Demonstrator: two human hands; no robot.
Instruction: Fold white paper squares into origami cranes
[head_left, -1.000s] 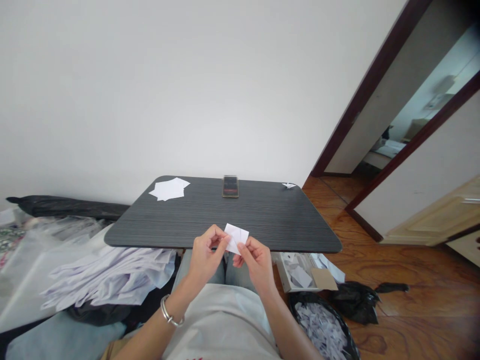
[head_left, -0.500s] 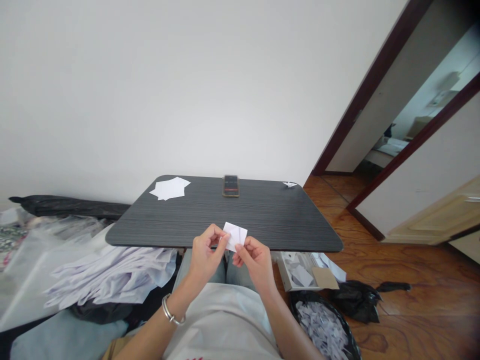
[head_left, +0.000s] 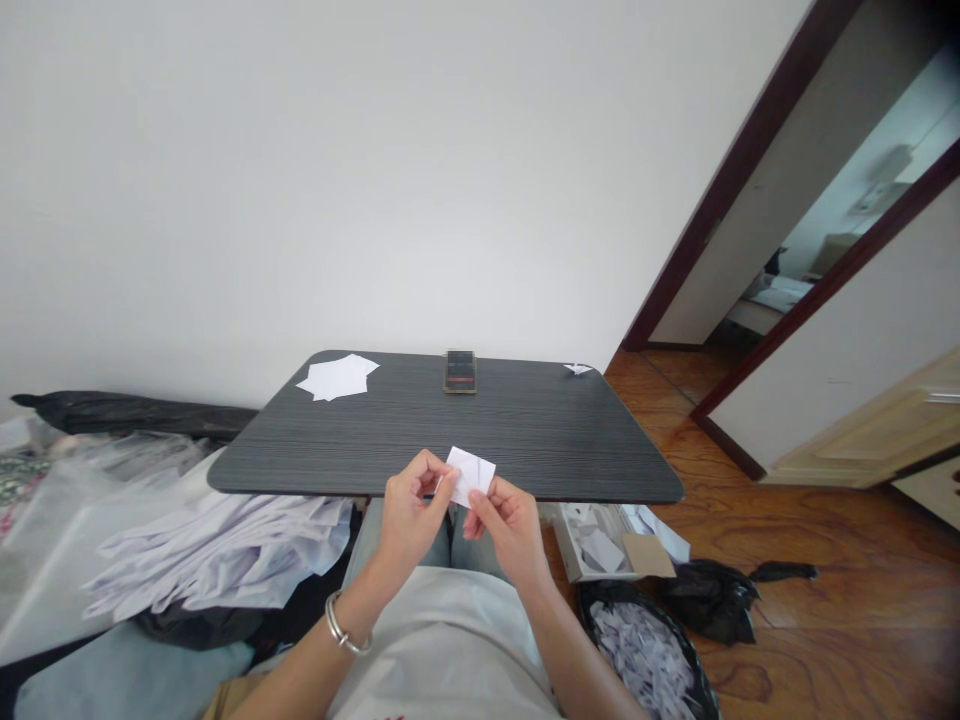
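Note:
A small folded piece of white paper [head_left: 471,470] is held between my two hands, just over the near edge of the dark table [head_left: 375,430]. My left hand [head_left: 415,505] pinches its left side between thumb and fingers. At its lower right, my right hand [head_left: 508,525] is closed on the paper, thumb on top. A crease or fold edge shows near the paper's right side. On the table's far left lie overlapping white paper sheets [head_left: 337,378]. A small folded paper piece [head_left: 577,369] sits at the far right corner.
A phone [head_left: 460,371] lies at the table's back edge. Below on the right are an open box [head_left: 581,560] with paper, a black-lined bin [head_left: 645,650] full of folded paper pieces, and a black bag [head_left: 709,600]. White cloth-like folds [head_left: 225,550] are piled at left.
Almost nothing differs. My right thumb has shifted very slightly on the paper, and the whole view has moved a little.

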